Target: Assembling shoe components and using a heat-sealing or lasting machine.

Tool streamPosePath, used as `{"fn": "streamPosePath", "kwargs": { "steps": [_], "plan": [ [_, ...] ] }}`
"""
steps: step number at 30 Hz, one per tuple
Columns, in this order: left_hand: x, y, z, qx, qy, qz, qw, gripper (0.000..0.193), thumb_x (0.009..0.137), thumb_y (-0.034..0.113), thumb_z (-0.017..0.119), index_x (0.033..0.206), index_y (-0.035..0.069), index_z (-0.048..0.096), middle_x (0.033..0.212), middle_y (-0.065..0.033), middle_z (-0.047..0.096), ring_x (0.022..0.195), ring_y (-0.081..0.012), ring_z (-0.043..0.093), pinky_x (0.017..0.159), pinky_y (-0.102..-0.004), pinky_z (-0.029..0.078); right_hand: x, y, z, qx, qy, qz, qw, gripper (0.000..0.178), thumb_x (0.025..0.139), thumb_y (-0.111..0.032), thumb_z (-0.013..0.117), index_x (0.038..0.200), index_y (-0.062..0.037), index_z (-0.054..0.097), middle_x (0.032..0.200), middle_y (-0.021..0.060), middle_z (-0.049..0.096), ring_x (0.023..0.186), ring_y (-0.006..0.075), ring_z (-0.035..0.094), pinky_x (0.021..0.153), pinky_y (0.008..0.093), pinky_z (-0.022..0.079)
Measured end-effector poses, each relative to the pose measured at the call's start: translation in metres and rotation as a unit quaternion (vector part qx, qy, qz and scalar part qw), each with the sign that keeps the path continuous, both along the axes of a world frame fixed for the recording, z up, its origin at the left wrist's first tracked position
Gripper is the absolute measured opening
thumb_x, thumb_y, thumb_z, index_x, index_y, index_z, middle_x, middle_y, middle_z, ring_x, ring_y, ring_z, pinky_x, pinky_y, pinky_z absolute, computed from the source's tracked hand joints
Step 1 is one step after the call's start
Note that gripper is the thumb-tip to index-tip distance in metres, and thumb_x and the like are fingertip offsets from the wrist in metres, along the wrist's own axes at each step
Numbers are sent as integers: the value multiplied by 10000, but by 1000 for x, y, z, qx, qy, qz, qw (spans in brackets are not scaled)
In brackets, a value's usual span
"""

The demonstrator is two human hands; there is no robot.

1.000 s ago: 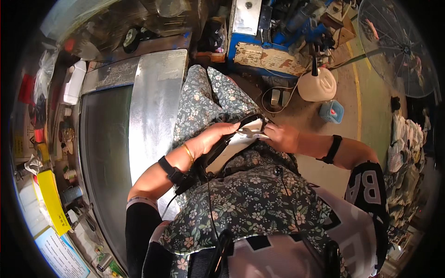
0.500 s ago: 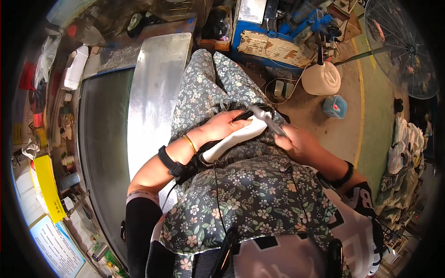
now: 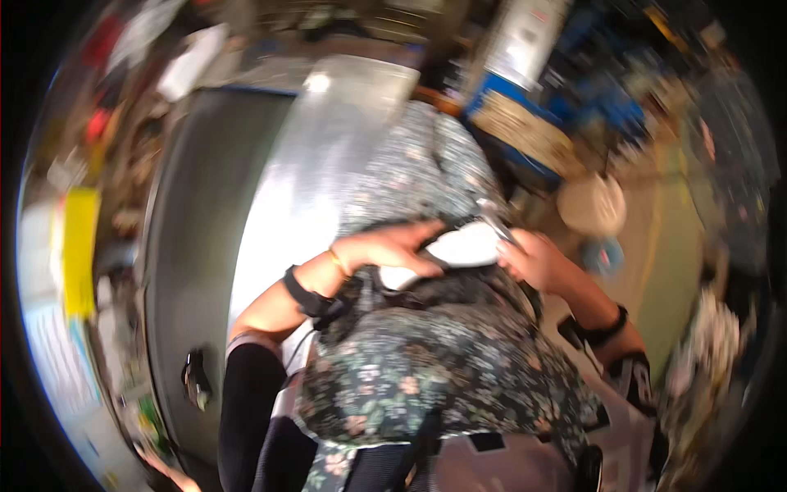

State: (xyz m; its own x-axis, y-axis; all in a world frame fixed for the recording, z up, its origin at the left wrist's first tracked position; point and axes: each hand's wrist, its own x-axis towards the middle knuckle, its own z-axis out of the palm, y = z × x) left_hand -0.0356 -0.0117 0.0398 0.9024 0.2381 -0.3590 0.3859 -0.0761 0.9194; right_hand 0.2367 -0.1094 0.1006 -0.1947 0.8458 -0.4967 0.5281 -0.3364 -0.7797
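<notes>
Across my lap lies a shoe-shaped piece (image 3: 467,244) with a white underside and dark edging, probably a shoe turned sole up. My left hand (image 3: 389,250) grips it, thumb on the near side and fingers along the far side. My right hand (image 3: 531,261) is closed around a grey metal hand tool (image 3: 494,220), whose head meets the piece's right end. Blur hides the tool's exact kind. A dark floral apron (image 3: 426,353) covers my lap beneath both hands.
A shiny metal plate (image 3: 279,197) and a dark belt-like surface (image 3: 205,213) run along my left. On that surface lies a black object (image 3: 195,379). Another person's arm (image 3: 168,469) shows at lower left. A pale jug (image 3: 592,205) and blue container (image 3: 605,256) stand right.
The view has swung and blurred. My left hand has spread further over the white underside, and the tool's head has shifted towards the right end. The black object and another person's arm have appeared.
</notes>
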Motion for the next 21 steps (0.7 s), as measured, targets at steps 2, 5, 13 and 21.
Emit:
{"fn": "streamPosePath", "kwargs": {
  "steps": [2,5,13,21],
  "plan": [
    [-24,-12,-1,-93,-33,19,995,897,800,365,717,1436,-53,244,1416,-239,393,1300,-313,403,1069,-366,337,-33,41,14,177,-12,80,981,281,881,-257,636,850,4,536,811,199,604,725,327,589,651,398,460],
    [-46,-52,-24,182,-100,134,969,870,736,352,766,1395,-21,338,1339,-237,473,1199,-350,508,993,-394,411,-98,117,-4,291,-98,210,928,308,794,-174,665,996,17,531,948,238,562,912,410,567,782,451,456],
    [-69,-101,-11,139,-60,287,946,916,714,340,790,1430,22,316,1326,-232,497,1201,-377,498,954,-407,422,-191,199,-97,438,-48,346,828,297,805,-137,653,1047,15,572,1072,216,587,1003,383,551,870,438,436],
    [-65,-61,11,149,-34,267,951,791,723,336,772,1366,34,423,1204,-233,581,1123,-384,553,908,-428,444,11,97,-122,164,-253,342,890,310,960,-289,467,1065,-25,590,961,153,626,834,239,598,760,373,460]
  ]
}}
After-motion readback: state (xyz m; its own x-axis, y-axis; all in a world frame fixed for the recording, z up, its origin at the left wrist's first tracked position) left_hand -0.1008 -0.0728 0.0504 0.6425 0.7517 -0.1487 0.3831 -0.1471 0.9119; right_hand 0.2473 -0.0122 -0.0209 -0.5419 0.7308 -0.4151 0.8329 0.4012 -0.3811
